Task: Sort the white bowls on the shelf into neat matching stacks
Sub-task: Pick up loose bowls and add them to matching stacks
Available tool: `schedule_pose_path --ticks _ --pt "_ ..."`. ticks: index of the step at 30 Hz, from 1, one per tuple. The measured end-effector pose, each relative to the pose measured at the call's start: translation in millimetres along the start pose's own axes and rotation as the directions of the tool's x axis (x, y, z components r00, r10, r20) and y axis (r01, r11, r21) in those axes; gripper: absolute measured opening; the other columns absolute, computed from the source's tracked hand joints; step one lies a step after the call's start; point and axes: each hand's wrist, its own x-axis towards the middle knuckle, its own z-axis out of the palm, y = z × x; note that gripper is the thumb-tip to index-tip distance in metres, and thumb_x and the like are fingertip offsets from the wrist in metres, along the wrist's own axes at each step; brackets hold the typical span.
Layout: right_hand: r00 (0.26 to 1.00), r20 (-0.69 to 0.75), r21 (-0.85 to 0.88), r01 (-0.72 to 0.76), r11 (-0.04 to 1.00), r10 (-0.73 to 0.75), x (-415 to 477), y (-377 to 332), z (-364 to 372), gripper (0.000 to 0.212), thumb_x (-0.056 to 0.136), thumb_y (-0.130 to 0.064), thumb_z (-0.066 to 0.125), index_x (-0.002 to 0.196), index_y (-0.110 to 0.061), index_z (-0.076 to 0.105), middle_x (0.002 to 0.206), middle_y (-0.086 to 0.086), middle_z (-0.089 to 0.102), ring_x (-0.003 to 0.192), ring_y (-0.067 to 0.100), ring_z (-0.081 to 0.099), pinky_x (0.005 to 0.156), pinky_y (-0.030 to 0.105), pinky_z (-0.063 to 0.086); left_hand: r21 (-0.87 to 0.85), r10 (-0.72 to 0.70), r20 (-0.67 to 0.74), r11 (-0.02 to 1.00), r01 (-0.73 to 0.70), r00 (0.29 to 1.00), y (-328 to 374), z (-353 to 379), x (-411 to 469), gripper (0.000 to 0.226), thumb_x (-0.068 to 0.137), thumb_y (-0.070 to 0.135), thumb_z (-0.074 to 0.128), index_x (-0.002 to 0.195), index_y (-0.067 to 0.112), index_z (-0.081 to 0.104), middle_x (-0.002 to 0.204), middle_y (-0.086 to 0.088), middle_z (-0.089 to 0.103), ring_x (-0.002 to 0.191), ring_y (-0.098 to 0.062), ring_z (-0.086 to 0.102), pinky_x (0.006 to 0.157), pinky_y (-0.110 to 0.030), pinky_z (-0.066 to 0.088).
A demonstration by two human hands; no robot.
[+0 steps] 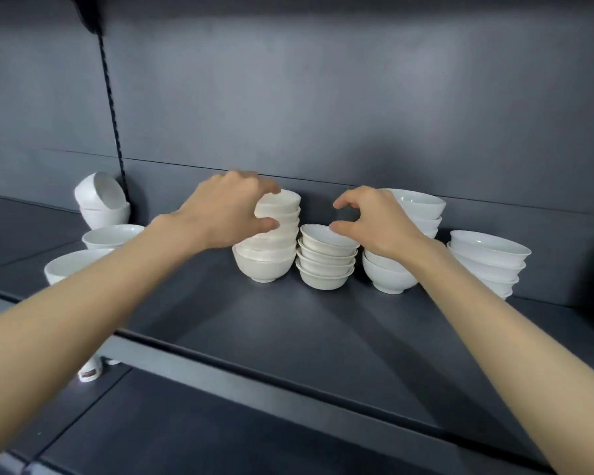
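Grips the upper bowls of the tall stack [271, 234] with the left hand [230, 209], thumb in front and fingers over the top rim. Holds the right hand [374, 222] half-curled and empty over the short stack [326, 262], thumb tip at the top bowl's rim; cannot tell whether touching. Finds both stacks mid-shelf [288, 337], just beside each other, near the back wall [323, 97]. Risks most from the tall stack: leans visibly, with smaller bowls seated in a wider one, so could topple sideways into the short stack if lifted or nudged unevenly. Could also clip the big-bowl stack [391, 275] behind the right wrist when drawing back. Leaves a tipped bowl [98, 192] at far left, perched on another, likely to roll if the shelf gets jolted.
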Motion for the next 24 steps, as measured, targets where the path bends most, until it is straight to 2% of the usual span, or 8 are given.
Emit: schedule_pose_path --ticks 6,11,18,22,24 --pt "0.991 -0.021 -0.026 0.134 0.991 -0.135 15 -68 -2 0.039 0.086 -0.026 0.066 0.124 -0.015 0.06 0.129 0.005 0.057 0.122 0.027 0.048 0.1 0.042 0.041 0.071 -0.093 -0.04 0.993 0.096 0.995 -57 -44 -33 0.055 0.086 0.042 0.062 0.135 0.022 0.048 0.128 -0.008 0.056 0.12 -0.03 0.048 0.096 -0.04 0.04" --pt "0.98 -0.029 0.001 0.198 0.98 -0.198 29 -128 19 0.044 0.088 -0.027 0.065 0.13 -0.015 0.056 0.137 0.003 0.053 0.13 0.024 0.044 0.106 0.041 0.037 0.087 -0.155 -0.045 0.983 0.159 0.987 -114 -67 -68 0.055 0.086 0.043 0.063 0.135 0.022 0.048 0.125 -0.008 0.058 0.118 -0.029 0.049 0.094 -0.039 0.041" --pt "0.992 0.029 0.047 0.123 0.991 -0.125 40 -213 88 0.047 0.089 -0.03 0.065 0.132 -0.017 0.053 0.139 0.003 0.05 0.129 0.023 0.041 0.103 0.037 0.037 0.047 -0.171 0.043 0.985 0.169 0.984 -213 -70 -124 0.058 0.083 0.048 0.065 0.134 0.023 0.051 0.125 -0.004 0.058 0.115 -0.027 0.051 0.09 -0.035 0.041" --pt "0.996 0.073 0.054 0.054 0.997 -0.058 41 -248 128 0.049 0.088 -0.032 0.066 0.133 -0.019 0.052 0.139 0.001 0.05 0.127 0.024 0.044 0.103 0.043 0.039 -0.059 -0.177 0.105 0.981 0.184 0.979 -262 -55 -144 0.063 0.08 0.052 0.068 0.133 0.023 0.05 0.132 -0.001 0.056 0.119 -0.026 0.052 0.096 -0.041 0.043" --pt "0.995 0.098 0.07 0.02 0.997 -0.027 41 -259 144 0.05 0.088 -0.032 0.067 0.133 -0.019 0.052 0.138 0.001 0.05 0.126 0.023 0.045 0.103 0.045 0.04 -0.123 -0.174 0.147 0.974 0.193 0.974 -280 -46 -148 0.066 0.079 0.052 0.069 0.135 0.024 0.049 0.133 -0.001 0.056 0.122 -0.025 0.05 0.099 -0.04 0.042"
